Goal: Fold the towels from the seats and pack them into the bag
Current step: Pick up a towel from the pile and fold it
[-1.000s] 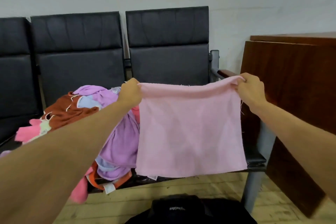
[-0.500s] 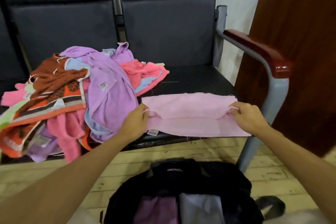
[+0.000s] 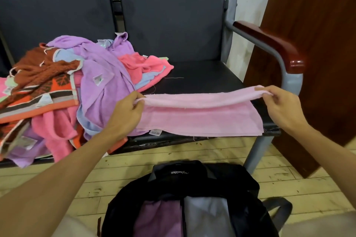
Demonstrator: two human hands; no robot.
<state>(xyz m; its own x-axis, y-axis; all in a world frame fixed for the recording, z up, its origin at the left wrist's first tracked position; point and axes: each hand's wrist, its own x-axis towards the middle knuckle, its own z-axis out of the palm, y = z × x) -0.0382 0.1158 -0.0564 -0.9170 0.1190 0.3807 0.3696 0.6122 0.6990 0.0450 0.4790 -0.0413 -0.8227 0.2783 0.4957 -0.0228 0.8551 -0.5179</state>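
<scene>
A light pink towel (image 3: 200, 117) lies across the front of the black seat (image 3: 204, 75), doubled over. My left hand (image 3: 128, 113) pinches the fold's left end and my right hand (image 3: 279, 106) pinches its right end, lifting that edge slightly off the seat. A heap of unfolded towels (image 3: 63, 86) in purple, pink, orange and brown covers the seat to the left. On the floor below stands an open black bag (image 3: 194, 181) with a folded purple towel (image 3: 159, 217) and a folded grey towel (image 3: 206, 215) inside.
A grey metal armrest with a red-brown wooden top (image 3: 269, 42) rises just right of my right hand. A dark wooden cabinet (image 3: 316, 44) stands beyond it. Pale wooden floor (image 3: 134, 167) lies between seat and bag.
One second ago I held the pink towel up, hanging full length. It has since come down onto the seat, folded in half, and my hands now lift its folded edge.
</scene>
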